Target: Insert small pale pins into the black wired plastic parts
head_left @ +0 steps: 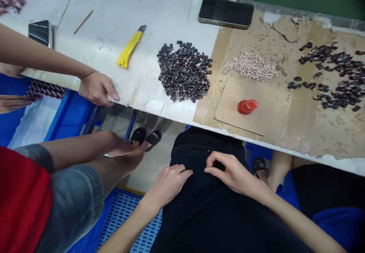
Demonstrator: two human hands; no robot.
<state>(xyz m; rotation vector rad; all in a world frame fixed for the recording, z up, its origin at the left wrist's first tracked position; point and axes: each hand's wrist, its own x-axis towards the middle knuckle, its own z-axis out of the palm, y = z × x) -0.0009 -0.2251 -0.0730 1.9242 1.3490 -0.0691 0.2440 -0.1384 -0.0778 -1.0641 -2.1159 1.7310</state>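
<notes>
My left hand (168,182) rests on the black cloth over my lap (205,207), fingers curled and pinching the fabric. My right hand (232,173) lies beside it on the same cloth, its fingers bent in a pinch on the fabric. Both hands are below the table's front edge (159,114). On the table above them lies a heap of small dark parts (184,70), a smaller heap of pale parts (253,66) and a red cap (247,106) on brown cardboard (256,120).
A co-worker sits at my left; their hand (98,89) grips the table edge. A yellow utility knife (129,48), a phone (226,13) and more dark parts (336,74) lie on the table. Blue crates (119,215) stand on the floor.
</notes>
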